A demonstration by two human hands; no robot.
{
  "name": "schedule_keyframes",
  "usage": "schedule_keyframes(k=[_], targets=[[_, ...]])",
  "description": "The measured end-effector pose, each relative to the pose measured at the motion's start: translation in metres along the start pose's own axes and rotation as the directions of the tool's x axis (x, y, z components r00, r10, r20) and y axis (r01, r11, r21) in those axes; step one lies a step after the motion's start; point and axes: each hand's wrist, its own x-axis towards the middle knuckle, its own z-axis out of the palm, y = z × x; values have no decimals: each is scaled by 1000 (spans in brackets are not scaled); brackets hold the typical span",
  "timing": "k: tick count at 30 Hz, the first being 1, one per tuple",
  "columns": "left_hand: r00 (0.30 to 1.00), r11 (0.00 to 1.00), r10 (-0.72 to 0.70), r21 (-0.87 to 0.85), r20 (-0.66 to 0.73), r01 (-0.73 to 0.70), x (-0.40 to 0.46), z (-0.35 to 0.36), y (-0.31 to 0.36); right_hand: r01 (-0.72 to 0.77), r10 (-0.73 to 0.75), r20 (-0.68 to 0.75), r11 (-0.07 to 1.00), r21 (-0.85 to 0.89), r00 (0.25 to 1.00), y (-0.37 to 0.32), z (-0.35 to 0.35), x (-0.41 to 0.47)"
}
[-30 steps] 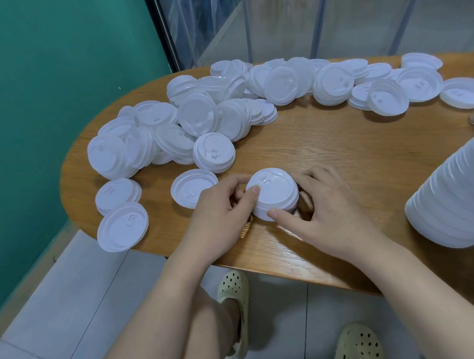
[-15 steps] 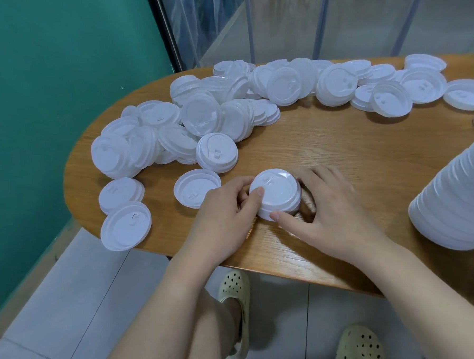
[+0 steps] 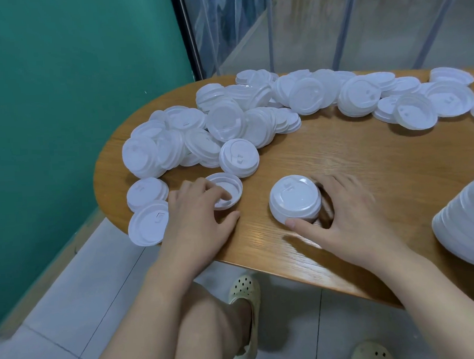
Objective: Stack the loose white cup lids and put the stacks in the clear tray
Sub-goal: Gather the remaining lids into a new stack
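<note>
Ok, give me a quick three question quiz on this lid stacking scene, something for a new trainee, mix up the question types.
1. True or false: the right hand holds the short stack of lids on the wooden table.
2. Which way does the single lid under the left hand lie? A) dome up B) hollow side up C) on edge
3. Fill in: the wall beside the table is ____.

Key: 1 true; 2 B; 3 green

White lids (image 3: 294,203); wood-grain brown table (image 3: 367,167); teal wall (image 3: 61,106); pale, perhaps cream, perforated shoes (image 3: 243,291).
</note>
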Motion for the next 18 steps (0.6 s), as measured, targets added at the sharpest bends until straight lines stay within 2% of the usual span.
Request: schedule_keyframes(k=[6,10,12,14,18], targets=[[1000,1000,17,-21,-12,-18,1,1,-1,2,-2,8,1000,-2,1000,1,0,-1],[997,976,31,-211,-64,-44,-2,-3,9,-3,3,7,1000,-8,1000,2,1,0],[996,924,-4,-382,-90,-31,-4,-5,16,-4,4,1,1000,-3,1000,2,2,0],[996,838,-68,-544,-55,27,-7,-7,24,-5,5,0,1000,5,1000,2,2,0],[994,695,-109,-712,32,99,-8,-10,35,-6,6,6,1000,6,1000,2,2,-1]])
